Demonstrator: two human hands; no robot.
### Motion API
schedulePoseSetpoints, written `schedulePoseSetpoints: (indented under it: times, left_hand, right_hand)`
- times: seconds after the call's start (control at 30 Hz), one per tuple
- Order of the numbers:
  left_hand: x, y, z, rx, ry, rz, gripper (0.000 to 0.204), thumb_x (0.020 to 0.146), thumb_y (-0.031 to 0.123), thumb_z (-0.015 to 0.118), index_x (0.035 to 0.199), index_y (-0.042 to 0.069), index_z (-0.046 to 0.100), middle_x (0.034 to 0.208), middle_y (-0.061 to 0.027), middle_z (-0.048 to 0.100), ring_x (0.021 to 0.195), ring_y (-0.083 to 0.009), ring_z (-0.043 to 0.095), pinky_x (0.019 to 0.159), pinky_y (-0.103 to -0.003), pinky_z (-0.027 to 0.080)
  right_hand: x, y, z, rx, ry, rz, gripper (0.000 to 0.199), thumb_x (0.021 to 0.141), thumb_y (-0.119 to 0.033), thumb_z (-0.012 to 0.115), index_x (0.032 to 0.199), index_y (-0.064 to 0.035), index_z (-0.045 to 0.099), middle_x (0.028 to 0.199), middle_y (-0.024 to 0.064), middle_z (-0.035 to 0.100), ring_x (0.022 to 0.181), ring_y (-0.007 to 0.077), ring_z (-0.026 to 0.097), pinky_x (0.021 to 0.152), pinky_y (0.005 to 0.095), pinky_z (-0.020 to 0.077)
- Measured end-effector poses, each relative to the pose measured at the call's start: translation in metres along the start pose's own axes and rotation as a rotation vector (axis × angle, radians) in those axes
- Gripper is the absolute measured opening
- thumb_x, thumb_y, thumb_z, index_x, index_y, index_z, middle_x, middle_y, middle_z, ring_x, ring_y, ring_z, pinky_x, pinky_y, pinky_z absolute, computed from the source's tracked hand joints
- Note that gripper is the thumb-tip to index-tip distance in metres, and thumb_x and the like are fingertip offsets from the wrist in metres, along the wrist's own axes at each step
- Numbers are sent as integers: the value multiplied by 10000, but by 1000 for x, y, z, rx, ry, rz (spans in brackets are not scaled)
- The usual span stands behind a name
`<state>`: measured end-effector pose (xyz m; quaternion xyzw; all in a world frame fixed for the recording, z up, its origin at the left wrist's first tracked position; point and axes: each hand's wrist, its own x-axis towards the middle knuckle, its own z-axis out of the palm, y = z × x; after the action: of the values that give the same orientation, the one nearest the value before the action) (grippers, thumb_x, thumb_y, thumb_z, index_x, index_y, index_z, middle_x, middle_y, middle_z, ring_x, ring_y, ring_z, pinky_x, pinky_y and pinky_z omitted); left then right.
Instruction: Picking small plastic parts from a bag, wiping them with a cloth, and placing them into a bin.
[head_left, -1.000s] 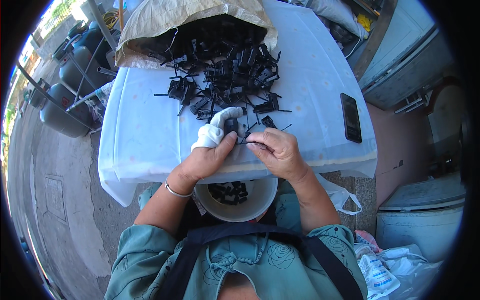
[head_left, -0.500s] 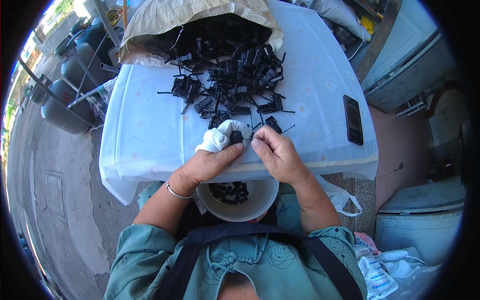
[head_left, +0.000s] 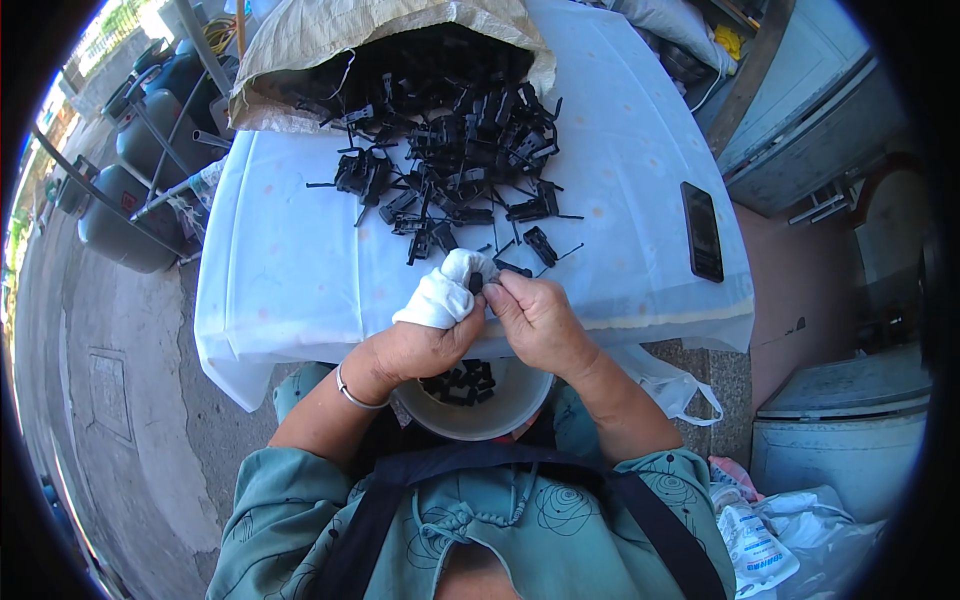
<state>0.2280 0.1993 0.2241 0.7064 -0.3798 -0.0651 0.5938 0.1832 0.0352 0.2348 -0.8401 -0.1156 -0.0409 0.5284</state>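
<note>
Pinching a small black part (head_left: 476,283) between covered fingers and a bare thumb, the left hand (head_left: 445,338) has a firm, closed hold on it, with white cloth (head_left: 437,302) wrapped over its fingers. The right hand (head_left: 545,318) meets it from the other side, bare, its thumb and forefinger closed on the part's right edge; how much of it they grip is hidden. The part sits right where the two hands come together, above the near edge of the table. A silvery bangle (head_left: 358,388) circles the wrist behind the left hand.

Just below the hands, on the person's side of the table, is a pale round tub (head_left: 478,430) with a cluster of small black pieces (head_left: 462,385) lying in it. Just beyond the fingertips, a loose black piece (head_left: 540,246) with a thin stem lies on the white tablecloth (head_left: 290,270). Farther ahead of the hands spreads a tangled heap of black plastic parts (head_left: 460,170), running back into the open mouth of a woven sack (head_left: 290,55).

Well to the right of the hands, a dark phone (head_left: 702,232) lies flat near the table's edge. Far off to the left, beyond the table, stand grey gas cylinders (head_left: 122,222).
</note>
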Motion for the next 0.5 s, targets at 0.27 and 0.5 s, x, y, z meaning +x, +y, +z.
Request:
schedulePoseSetpoints:
  times: [0.27,0.5]
  left_hand:
    - [-10,7,2,-6,23,10,240,859,32,467,1095,-12,475,874,-143,549,773,-237,528,710,-326,449]
    - [-12,6,0,-241,-35,-130,257,883,42,461,1134,-17,463,886,-104,541,797,-188,498,717,-308,439]
  right_hand:
    - [-3,4,2,163,-108,55,257,964,-185,476,798,0,541,655,17,517,625,80,439,565,255,411]
    - [-4,-1,-3,123,-142,74,265,963,-192,481,790,0,538,661,18,529,631,73,444,570,251,415]
